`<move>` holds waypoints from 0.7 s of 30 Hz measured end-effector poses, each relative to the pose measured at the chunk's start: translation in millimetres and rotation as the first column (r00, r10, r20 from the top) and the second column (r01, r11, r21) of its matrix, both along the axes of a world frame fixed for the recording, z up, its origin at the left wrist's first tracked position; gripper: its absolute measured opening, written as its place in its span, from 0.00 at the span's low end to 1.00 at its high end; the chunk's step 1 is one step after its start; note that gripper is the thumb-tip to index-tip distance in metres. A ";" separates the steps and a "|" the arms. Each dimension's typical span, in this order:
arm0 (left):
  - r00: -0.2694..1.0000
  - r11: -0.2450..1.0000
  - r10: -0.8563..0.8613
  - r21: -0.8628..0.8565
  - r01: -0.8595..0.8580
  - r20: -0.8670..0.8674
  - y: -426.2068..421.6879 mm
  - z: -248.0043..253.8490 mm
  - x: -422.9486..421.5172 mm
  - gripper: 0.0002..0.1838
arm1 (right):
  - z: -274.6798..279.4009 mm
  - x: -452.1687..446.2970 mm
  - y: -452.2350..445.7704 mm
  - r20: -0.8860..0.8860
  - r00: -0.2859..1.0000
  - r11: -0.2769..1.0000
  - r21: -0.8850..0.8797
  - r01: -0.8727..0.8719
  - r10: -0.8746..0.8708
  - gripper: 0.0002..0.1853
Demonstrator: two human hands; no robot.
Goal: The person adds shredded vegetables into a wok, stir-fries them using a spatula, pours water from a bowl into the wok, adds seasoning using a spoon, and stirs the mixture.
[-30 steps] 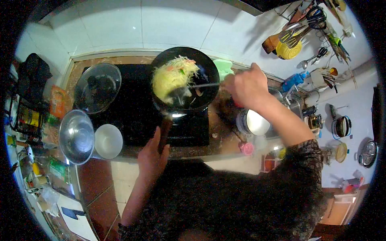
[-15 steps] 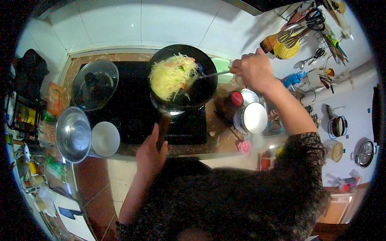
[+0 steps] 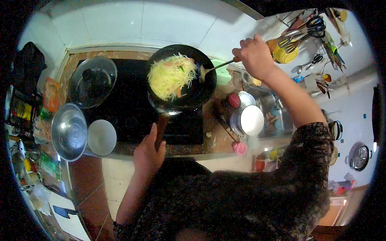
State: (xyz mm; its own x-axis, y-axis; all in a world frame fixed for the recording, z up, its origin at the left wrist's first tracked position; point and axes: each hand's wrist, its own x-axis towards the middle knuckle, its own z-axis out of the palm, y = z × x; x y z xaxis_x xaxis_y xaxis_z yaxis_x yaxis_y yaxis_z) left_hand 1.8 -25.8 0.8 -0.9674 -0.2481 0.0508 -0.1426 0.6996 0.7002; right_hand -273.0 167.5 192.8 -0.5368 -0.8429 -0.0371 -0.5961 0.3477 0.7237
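Note:
A dark wok (image 3: 201, 96) sits on the black cooktop, its wooden handle pointing toward me. My left hand (image 3: 149, 152) is closed round that handle. Pale shredded vegetable (image 3: 171, 78), with a few orange and green bits, lies heaped in the left part of the wok. My right hand (image 3: 257, 58) grips the handle end of a metal spatula (image 3: 219, 66). The spatula's blade is inside the wok near its right wall, apart from the heap.
Left of the wok are a glass lid (image 3: 94, 90), a metal basin (image 3: 69, 132) and a white bowl (image 3: 102, 138). White bowls (image 3: 252, 120), a red-lidded jar (image 3: 234, 100) and a pink item (image 3: 239, 148) stand at right. Utensils, including a yellow strainer (image 3: 286, 55), hang on the right wall.
The spatula blade has drawn away from the shredded vegetable toward the wok's right side. My right hand has shifted slightly, and the left still holds the wok handle.

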 end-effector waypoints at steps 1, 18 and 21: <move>1.000 1.000 0.006 -0.017 -0.006 -0.021 0.0 -2.5 0.4 0.34 | -9.6 -3.7 0.3 0.002 1.000 1.000 -0.030 0.001 -0.001 0.03; 0.996 1.000 -0.011 -0.015 0.010 -0.084 -2.1 -3.3 1.3 0.34 | -7.5 -19.1 -8.6 0.122 0.979 0.986 0.070 0.153 -0.161 0.05; 1.000 1.000 -0.017 -0.006 0.017 -0.004 -3.0 -3.8 0.7 0.34 | -8.4 -30.1 1.1 0.172 0.978 0.993 -0.023 0.120 -0.114 0.07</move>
State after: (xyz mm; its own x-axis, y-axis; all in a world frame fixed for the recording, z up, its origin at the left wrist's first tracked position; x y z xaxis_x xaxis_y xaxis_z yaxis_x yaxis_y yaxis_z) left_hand 2.5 -28.9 -3.0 -0.9713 -0.2311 0.0561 -0.1276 0.7058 0.6968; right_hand -303.1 168.6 184.4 -0.6200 -0.7769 -0.1095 -0.6631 0.4443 0.6024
